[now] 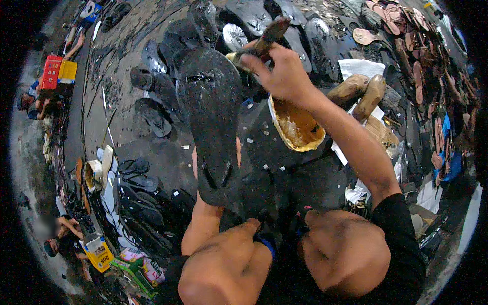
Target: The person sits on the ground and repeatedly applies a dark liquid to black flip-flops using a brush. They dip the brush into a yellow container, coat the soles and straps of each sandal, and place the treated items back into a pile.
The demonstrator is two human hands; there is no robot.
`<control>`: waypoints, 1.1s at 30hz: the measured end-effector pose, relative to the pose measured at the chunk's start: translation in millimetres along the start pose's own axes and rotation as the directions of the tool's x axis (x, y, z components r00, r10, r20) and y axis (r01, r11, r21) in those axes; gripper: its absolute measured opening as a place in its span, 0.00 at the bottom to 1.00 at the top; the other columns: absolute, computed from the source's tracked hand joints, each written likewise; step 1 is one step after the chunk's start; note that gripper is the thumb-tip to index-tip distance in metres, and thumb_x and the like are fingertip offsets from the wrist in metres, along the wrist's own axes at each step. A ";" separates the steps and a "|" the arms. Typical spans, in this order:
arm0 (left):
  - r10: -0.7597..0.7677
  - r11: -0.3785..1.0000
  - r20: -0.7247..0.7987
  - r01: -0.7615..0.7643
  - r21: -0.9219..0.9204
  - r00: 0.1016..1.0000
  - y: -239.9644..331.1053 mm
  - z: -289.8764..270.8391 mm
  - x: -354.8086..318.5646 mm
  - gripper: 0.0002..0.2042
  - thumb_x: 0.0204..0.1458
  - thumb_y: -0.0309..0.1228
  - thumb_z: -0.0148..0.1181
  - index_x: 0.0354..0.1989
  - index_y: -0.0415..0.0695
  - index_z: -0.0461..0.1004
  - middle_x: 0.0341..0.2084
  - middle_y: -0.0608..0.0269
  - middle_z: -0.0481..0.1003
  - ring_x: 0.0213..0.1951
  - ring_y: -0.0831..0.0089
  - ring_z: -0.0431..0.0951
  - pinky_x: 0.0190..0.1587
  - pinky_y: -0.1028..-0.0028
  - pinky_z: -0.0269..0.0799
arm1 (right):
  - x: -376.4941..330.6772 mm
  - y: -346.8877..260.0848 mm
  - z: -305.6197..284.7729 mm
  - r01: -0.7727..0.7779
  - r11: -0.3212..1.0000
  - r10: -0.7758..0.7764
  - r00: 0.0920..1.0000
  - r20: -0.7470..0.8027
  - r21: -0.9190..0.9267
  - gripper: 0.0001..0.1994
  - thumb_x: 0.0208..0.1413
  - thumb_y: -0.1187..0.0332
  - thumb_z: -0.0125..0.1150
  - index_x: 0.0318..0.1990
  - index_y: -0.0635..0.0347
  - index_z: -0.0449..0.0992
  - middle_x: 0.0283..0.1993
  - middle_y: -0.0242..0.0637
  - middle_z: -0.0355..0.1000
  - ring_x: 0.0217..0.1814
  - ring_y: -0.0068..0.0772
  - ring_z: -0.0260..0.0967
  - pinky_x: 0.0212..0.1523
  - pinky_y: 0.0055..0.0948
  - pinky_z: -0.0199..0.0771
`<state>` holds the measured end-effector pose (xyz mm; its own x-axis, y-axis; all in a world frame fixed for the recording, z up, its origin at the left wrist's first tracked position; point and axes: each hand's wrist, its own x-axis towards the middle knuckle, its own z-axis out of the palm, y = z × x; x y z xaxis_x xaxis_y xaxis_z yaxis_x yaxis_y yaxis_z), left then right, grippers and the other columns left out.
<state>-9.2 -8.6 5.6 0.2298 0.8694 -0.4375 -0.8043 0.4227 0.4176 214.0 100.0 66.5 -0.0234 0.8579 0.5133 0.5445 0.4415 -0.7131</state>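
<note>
A black sandal sole (211,114) is held up in front of me, its toe end away from me. Wet, shiny patches mark its far half, and a V-shaped groove shows near the heel. My left hand (194,163) grips it from beneath; only fingertips show along its two edges. In my right hand (284,71) is a brush (273,35) with a brown wooden handle, its pale end close to the sole's far right edge. Below that hand stands a cut-open tub (297,129) with amber, sticky-looking glue inside.
Black soles (152,117) lie beyond and to the left. Wooden shoe lasts (368,96) rest on paper at the right, near piled tan soles (418,81). Boxes (96,251) stand at lower left, near other people (66,229). My knees (343,254) are close below.
</note>
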 end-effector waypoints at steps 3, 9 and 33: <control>-0.034 0.998 0.011 0.034 -0.055 0.999 -5.2 -8.1 -4.7 0.18 0.66 0.41 0.43 0.50 0.39 0.73 0.39 0.55 0.78 0.41 0.64 0.79 0.45 0.65 0.77 | -3.6 7.1 -5.5 0.022 0.988 -0.021 1.000 -0.010 0.155 0.09 0.54 0.71 0.64 0.42 0.59 0.80 0.38 0.45 0.79 0.39 0.48 0.77 0.42 0.40 0.75; 0.132 0.989 -0.038 -0.129 0.068 0.991 3.9 6.7 18.8 0.21 0.65 0.45 0.42 0.51 0.41 0.73 0.41 0.56 0.79 0.39 0.64 0.80 0.46 0.65 0.79 | -120.6 -59.5 -20.8 0.044 0.882 -0.349 0.730 0.587 0.469 0.33 0.36 0.71 0.68 0.57 0.48 0.72 0.48 0.36 0.72 0.52 0.42 0.69 0.49 0.41 0.66; 0.412 0.067 0.379 -0.442 0.894 0.828 -35.9 42.8 133.0 0.15 0.63 0.35 0.56 0.50 0.36 0.76 0.48 0.55 0.78 0.50 0.69 0.77 0.56 0.70 0.68 | -152.2 39.2 -101.0 -0.590 0.805 0.593 0.803 0.056 -0.065 0.10 0.59 0.67 0.61 0.46 0.59 0.80 0.40 0.44 0.77 0.40 0.48 0.74 0.43 0.42 0.73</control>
<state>73.7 102.9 -33.5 0.0665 0.9915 0.1117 0.3349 -0.1276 0.9336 323.6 -39.8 8.6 0.2573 0.9656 -0.0372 0.5064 -0.1676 -0.8458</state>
